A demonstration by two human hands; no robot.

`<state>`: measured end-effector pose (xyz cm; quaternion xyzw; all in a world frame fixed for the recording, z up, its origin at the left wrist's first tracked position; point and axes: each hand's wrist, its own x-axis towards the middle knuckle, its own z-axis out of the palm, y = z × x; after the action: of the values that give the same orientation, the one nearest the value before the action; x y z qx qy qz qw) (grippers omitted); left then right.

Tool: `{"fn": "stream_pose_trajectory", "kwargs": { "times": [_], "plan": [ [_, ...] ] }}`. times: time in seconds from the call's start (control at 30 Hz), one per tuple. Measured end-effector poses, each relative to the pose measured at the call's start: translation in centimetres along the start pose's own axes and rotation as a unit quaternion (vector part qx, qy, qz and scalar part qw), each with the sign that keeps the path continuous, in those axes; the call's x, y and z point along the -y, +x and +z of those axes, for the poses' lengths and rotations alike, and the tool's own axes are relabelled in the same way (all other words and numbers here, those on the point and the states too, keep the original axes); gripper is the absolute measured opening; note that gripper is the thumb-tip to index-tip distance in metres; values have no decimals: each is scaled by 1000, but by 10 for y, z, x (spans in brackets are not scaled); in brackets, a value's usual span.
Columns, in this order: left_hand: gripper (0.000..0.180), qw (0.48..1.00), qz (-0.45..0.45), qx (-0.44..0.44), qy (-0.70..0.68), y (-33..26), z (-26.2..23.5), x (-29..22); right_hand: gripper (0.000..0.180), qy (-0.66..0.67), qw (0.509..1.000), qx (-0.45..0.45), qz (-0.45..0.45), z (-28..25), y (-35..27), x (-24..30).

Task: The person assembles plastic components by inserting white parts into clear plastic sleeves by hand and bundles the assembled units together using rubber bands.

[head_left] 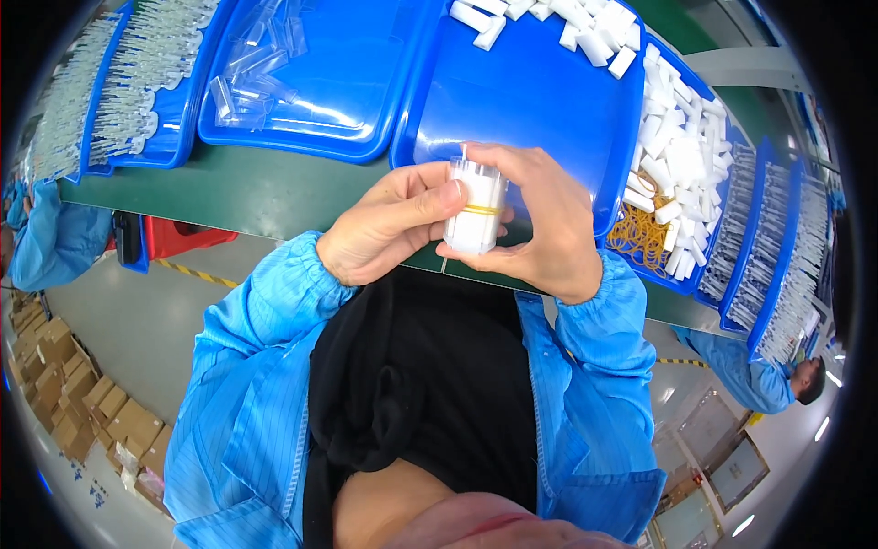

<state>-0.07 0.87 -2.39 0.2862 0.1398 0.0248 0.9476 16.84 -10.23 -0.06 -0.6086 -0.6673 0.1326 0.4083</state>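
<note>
Just past the table's near edge, both hands hold a small upright bundle [476, 236] of white pieces with clear plastic around them. A yellow rubber band [482, 209] runs around its middle. My left hand [389, 220] pinches the bundle's left side, the thumb across its front and the fingers partly hidden behind. My right hand [558, 215] spans it from the right, forefinger at the top and thumb at the bottom. Beyond the hands lies a blue tray [521, 110] with white blocks [585, 26] at its far end.
Clear plastic pieces [261, 69] lie in a blue tray [352, 101] on the left. At right, another tray holds white pieces [681, 137] and yellow rubber bands [640, 240]. Racks of thin parts [146, 73] stand at both ends of the green table [265, 188]. Co-workers [764, 375] are at both sides.
</note>
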Motion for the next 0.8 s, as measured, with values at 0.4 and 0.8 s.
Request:
{"fn": "stream_pose_trajectory", "kwargs": {
  "times": [0.4, 0.8],
  "plan": [
    [37, 992, 8, -98, 75, 3, 11, -7, 81, -4, 1000, 4, -1, -11, 8, 3],
    [34, 989, 27, -114, 96, 12, 16, -31, 86, -10, 999, -31, 20, -9, 14, 2]
  ]
}}
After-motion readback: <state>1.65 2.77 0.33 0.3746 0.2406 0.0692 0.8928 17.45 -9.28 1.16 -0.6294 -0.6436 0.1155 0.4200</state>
